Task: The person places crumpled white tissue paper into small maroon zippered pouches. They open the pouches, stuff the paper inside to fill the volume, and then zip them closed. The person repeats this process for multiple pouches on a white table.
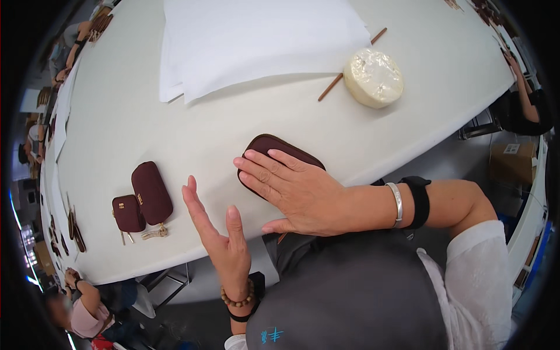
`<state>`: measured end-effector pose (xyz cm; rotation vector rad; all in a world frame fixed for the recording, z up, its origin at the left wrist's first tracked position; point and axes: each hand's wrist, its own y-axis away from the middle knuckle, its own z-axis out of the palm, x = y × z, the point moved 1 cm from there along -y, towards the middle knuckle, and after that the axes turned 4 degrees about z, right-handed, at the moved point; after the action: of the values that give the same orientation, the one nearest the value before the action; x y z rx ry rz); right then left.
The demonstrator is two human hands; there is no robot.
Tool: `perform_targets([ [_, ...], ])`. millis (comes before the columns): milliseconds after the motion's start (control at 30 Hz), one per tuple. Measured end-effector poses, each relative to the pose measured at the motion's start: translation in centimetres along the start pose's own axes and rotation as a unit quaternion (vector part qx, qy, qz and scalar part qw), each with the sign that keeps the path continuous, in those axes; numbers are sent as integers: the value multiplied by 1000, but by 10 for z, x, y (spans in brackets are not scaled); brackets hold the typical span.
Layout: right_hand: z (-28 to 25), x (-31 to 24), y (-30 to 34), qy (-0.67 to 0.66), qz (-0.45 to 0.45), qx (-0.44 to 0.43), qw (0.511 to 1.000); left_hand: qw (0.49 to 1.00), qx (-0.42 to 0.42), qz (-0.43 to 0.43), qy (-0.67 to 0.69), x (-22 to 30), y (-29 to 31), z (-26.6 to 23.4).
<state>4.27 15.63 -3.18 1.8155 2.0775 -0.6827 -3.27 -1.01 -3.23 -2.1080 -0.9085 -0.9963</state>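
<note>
My right hand [294, 189] lies flat, fingers stretched out, on a dark maroon zippered pouch [269, 143] near the table's front edge. The hand covers much of the pouch; its rounded far edge with the zipper shows. Raised at the table edge, my left hand [221, 239] has its thumb and fingers apart and holds nothing. To its left lie two more maroon pouches: a longer rounded one [153, 192] and a small squarish one [128, 213]. A pale tassel-like cord [155, 232] lies at the near end of the longer pouch.
White paper sheets [262, 44] are stacked at the far side of the white table [198, 134]. A cream-coloured roll in clear wrapping [373, 79] sits at the right, over or beside a thin brown stick [330, 87]. Other people work around the edges, and a cardboard box [513, 163] stands right.
</note>
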Motion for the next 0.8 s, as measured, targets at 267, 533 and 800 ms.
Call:
perform_targets([
  [267,2,4,-1,43,14,0,999,1000,-8,6,28,-4,2,5],
  [533,3,16,1,68,-15,40,997,1000,-8,-4,0,0,-1,10],
  [800,-21,-4,-4,17,-40,-32,999,1000,4,-3,-12,-2,2,13],
])
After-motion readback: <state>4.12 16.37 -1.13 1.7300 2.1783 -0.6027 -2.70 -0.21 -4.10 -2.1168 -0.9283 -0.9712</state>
